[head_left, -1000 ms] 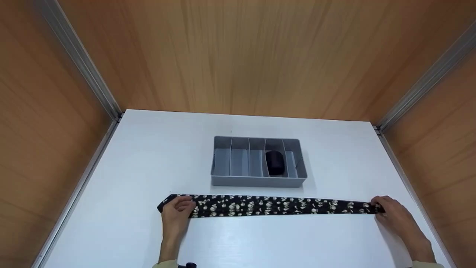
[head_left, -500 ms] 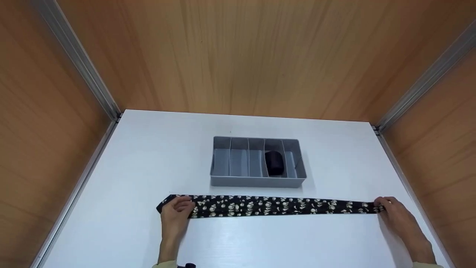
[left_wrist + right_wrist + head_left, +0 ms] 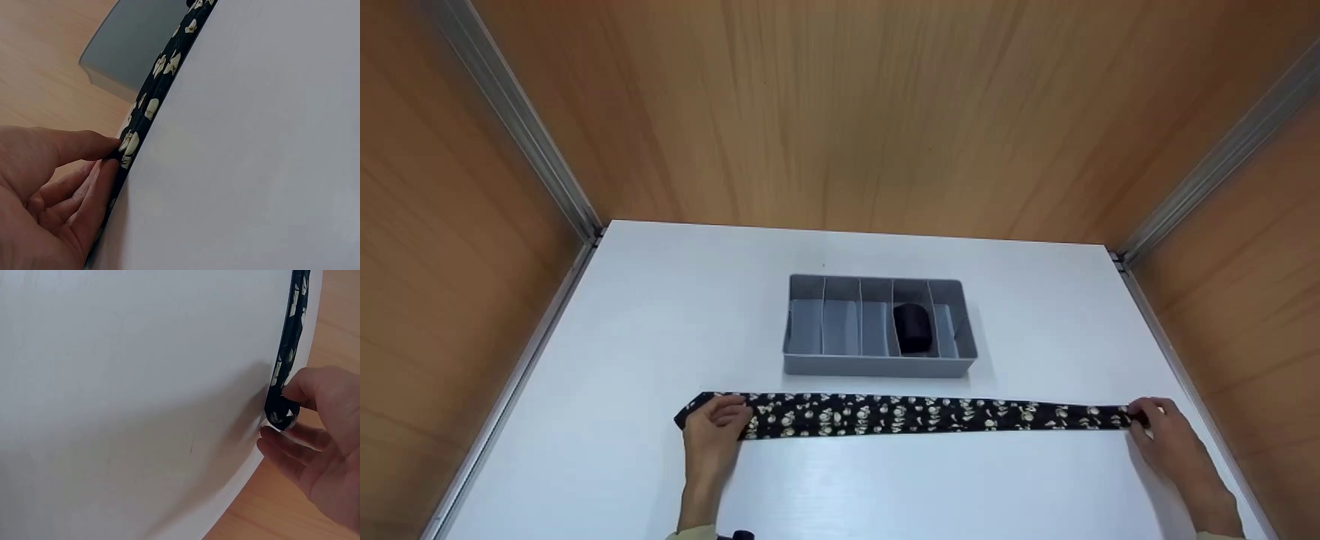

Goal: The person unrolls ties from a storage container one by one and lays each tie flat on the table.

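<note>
Apparently early rolling: long black, cream-patterned fabric tie (image 3: 915,415) lies across flat white desk (image 3: 900,480); left hand (image 3: 712,435) fingers pinch near broad end, right hand (image 3: 1171,442) fingers grip curled narrow tip. Next likely needs snug turns.

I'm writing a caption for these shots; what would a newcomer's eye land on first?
Most likely the long black strip of cloth with its pale print, lying across the white table, with the left hand at its wide end and the right hand at its narrow one. Next, the gray divided tray beyond it, with a dark rounded item in the fourth compartment from the left.
</note>
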Available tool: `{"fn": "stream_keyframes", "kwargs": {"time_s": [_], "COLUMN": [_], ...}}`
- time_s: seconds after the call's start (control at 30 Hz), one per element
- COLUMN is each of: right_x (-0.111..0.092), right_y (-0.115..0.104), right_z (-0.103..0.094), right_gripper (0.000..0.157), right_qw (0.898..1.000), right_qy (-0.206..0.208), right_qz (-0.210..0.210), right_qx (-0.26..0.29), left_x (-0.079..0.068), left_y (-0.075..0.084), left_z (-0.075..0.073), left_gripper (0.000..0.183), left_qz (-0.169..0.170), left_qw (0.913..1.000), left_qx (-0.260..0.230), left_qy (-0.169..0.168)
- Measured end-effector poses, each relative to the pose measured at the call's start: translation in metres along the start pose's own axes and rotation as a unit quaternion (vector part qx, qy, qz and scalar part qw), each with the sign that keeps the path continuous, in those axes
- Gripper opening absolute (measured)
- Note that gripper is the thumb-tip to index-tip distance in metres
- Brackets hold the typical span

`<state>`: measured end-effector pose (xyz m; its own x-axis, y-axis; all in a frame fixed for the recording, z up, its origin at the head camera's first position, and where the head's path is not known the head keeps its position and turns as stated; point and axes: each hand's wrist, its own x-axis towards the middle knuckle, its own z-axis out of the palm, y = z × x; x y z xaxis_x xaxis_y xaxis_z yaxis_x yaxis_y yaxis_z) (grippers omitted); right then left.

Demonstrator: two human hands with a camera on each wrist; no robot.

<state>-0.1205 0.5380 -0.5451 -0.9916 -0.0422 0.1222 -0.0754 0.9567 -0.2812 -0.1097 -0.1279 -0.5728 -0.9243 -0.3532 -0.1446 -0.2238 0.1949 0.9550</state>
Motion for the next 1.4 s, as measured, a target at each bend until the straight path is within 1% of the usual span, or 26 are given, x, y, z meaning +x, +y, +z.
{"fn": "stream_keyframes", "kwargs": {"time_s": [0.1, 0.13, 0.33, 0.47, 0.73, 0.8, 0.87, 1.0, 1.1, 1.23, 1.4], "right_x": [0.000, -0.001, -0.001, -0.001, -0.002, -0.002, -0.002, -0.002, 0.000, 0.001, 0.004], "right_y": [0.000, 0.000, 0.002, 0.007, 0.015, 0.015, 0.015, 0.014, 0.014, 0.014, 0.013], "right_z": [0.001, 0.001, -0.001, 0.000, -0.002, -0.002, -0.002, 0.001, 0.001, -0.002, -0.005], "right_gripper": [0.018, 0.018, 0.017, 0.020, 0.024, 0.023, 0.023, 0.019, 0.016, 0.017, 0.020], "right_qw": [0.999, 0.999, 0.998, 0.998, 0.994, 0.993, 0.992, 0.993, 0.993, 0.993, 0.995], "right_qy": [0.042, 0.046, 0.054, 0.059, 0.037, 0.036, 0.040, 0.061, 0.064, 0.045, 0.014], "right_qz": [-0.009, -0.005, 0.023, 0.036, 0.106, 0.116, 0.117, 0.101, 0.102, 0.111, 0.094], "right_qx": [-0.003, -0.004, -0.006, -0.008, 0.001, 0.005, 0.007, 0.006, 0.009, 0.018, 0.011], "left_x": [0.000, 0.000, 0.000, 0.000, -0.001, -0.001, -0.001, 0.000, 0.000, 0.000, -0.001], "left_y": [0.000, -0.001, 0.000, 0.001, 0.002, 0.002, 0.003, 0.002, 0.001, 0.001, 0.001], "left_z": [0.001, 0.001, 0.002, 0.002, 0.001, 0.001, 0.001, 0.001, 0.001, 0.001, 0.001], "left_gripper": [0.020, 0.020, 0.020, 0.020, 0.020, 0.020, 0.020, 0.019, 0.019, 0.019, 0.019], "left_qz": [0.000, -0.001, -0.004, -0.004, -0.006, -0.006, -0.006, -0.002, 0.002, 0.003, 0.001], "left_qw": [1.0000, 1.0000, 1.0000, 1.0000, 0.9999, 0.9999, 0.9999, 0.9999, 0.9999, 0.9999, 0.9999], "left_qx": [0.000, 0.002, 0.005, 0.008, 0.013, 0.014, 0.014, 0.009, 0.006, 0.007, 0.005], "left_qy": [0.003, 0.004, 0.005, 0.004, 0.003, 0.004, 0.004, 0.006, 0.008, 0.012, 0.012]}}
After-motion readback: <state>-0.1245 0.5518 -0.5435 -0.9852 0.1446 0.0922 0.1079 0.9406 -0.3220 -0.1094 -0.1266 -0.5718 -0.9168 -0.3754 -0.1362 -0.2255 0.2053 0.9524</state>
